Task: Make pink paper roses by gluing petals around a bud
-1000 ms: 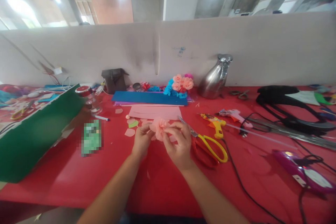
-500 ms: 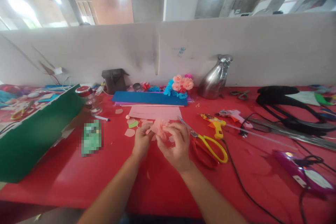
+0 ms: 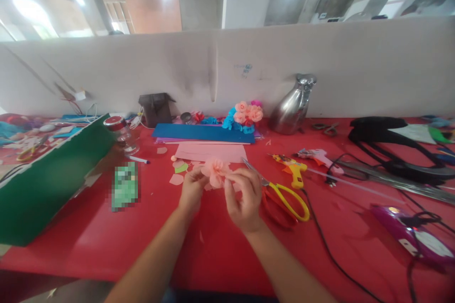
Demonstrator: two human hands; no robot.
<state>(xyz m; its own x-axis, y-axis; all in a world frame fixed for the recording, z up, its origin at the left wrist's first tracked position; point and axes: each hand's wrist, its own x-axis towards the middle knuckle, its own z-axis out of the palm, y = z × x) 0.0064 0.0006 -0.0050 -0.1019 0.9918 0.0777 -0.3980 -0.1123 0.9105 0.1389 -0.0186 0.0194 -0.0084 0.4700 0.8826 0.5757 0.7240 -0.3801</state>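
Note:
A peach paper flower [image 3: 216,171] with ruffled petals is held up over the red table [image 3: 149,246]. My left hand [image 3: 192,190] is closed on its left side, fingers pinched at the petals. On the flower's right edge, my right hand [image 3: 244,195] pinches a petal between thumb and fingers. Behind the flower lies a pink paper sheet [image 3: 209,152], and cut paper petals [image 3: 177,179] are scattered to the left. Scissors [image 3: 289,200] with yellow and red handles rest just right of my right hand.
A yellow glue gun [image 3: 296,173] and a pink glue gun [image 3: 322,157] lie to the right, with cords trailing to a purple power strip [image 3: 408,232]. A steel jug [image 3: 292,106], finished flowers [image 3: 249,112] and blue sheets [image 3: 202,133] stand behind. A green box [image 3: 53,184] is on the left.
The flower has turned so that its open petals face up more plainly. My right hand has shifted slightly right, from over the flower to its edge.

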